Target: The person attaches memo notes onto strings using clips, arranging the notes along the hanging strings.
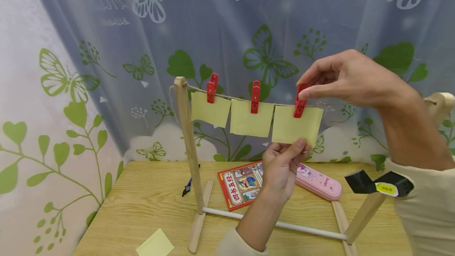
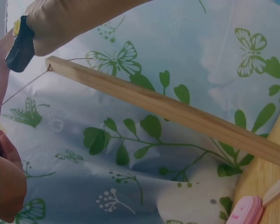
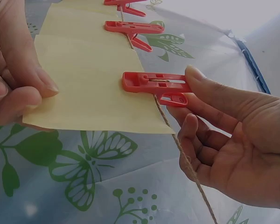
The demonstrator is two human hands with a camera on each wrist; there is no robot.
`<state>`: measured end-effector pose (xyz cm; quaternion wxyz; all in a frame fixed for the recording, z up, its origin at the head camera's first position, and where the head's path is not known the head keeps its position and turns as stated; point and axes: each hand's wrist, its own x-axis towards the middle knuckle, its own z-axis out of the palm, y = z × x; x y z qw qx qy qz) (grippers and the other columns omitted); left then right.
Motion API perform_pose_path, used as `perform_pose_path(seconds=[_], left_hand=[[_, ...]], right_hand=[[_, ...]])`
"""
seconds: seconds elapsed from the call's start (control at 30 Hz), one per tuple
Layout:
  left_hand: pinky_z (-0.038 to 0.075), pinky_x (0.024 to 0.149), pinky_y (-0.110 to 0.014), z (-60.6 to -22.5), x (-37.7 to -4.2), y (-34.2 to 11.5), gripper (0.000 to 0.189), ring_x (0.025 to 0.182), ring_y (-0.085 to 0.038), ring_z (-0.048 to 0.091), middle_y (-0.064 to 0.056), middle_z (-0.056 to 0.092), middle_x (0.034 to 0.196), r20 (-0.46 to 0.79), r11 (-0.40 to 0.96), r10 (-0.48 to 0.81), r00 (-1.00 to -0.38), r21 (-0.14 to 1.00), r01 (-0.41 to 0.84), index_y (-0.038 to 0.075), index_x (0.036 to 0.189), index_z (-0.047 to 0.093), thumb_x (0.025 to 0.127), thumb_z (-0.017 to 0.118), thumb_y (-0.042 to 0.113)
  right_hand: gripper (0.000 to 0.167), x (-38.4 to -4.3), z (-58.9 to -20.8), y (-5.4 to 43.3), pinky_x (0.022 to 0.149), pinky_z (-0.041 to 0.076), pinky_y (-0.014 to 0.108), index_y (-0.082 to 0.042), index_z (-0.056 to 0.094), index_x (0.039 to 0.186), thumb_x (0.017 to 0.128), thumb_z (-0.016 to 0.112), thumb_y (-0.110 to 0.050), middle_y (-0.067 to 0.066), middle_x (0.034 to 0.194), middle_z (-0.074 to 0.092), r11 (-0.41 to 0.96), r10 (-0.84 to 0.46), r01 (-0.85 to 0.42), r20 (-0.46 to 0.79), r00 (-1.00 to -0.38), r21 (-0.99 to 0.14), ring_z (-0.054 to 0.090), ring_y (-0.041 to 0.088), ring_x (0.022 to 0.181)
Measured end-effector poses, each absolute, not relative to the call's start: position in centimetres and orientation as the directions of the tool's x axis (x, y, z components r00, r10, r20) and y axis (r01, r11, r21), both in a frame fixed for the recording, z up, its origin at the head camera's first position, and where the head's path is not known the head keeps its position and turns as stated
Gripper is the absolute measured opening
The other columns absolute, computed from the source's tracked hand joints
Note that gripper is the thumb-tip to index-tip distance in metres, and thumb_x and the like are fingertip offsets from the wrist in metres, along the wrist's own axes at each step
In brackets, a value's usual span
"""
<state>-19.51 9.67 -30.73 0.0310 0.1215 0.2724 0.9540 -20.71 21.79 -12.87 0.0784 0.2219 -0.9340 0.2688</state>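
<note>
My right hand (image 1: pixel 359 78) pinches the end of a red clothespin (image 3: pixel 154 83) between thumb and fingers. That clothespin sits over the twine and the top edge of the rightmost yellow paper sheet (image 1: pixel 295 125). At the sheet's lower edge, my left hand (image 1: pixel 282 165) pinches the paper, thumb in front. In the right wrist view the sheet (image 3: pixel 93 93) lies between both hands. Two more yellow sheets (image 1: pixel 209 110) hang to the left, each under its own red clothespin (image 1: pixel 255 97). The left wrist view shows only part of the left hand (image 2: pixel 7 186).
The twine runs between two wooden posts (image 1: pixel 190 145), joined low down by a white rod (image 1: pixel 309 230). On the table (image 1: pixel 142 200) lie a loose yellow sheet (image 1: pixel 156 244), a pen (image 1: pixel 187 187), a red booklet (image 1: pixel 238 189) and a pink case (image 1: pixel 320 183). A butterfly-patterned curtain (image 1: pixel 213 23) hangs behind.
</note>
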Motion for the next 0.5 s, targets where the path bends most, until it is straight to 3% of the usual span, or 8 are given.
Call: perform_pose_path(seconds=[0.3,0.5], left_hand=[[0.056,0.065,-0.016,-30.9,-19.38,10.05,0.015,0.068,-0.007,0.068,0.001,0.071,0.075,0.236,-0.844,0.13,-0.963,0.536,0.017,0.009,0.085,0.064,0.084,0.064,-0.006],[0.056,0.065,-0.018,-31.21,-19.48,9.88,0.013,0.068,-0.007,0.068,0.001,0.07,0.076,0.227,-0.832,0.128,-0.965,0.554,0.02,0.009,0.087,0.063,0.084,0.066,-0.003]], right_hand=[[0.028,-20.27,-12.72,21.59,0.067,0.048,0.021,-0.015,0.07,0.105,0.082,0.074,-0.03,-0.002,0.087,0.07,0.772,-0.365,-0.435,0.237,-0.9,-0.463,0.064,0.012,0.079],[0.036,-20.26,-12.82,21.51,0.071,0.049,0.019,-0.015,0.067,0.112,0.082,0.074,-0.033,0.0,0.094,0.07,0.788,-0.341,-0.396,0.201,-0.918,-0.471,0.065,0.007,0.083]])
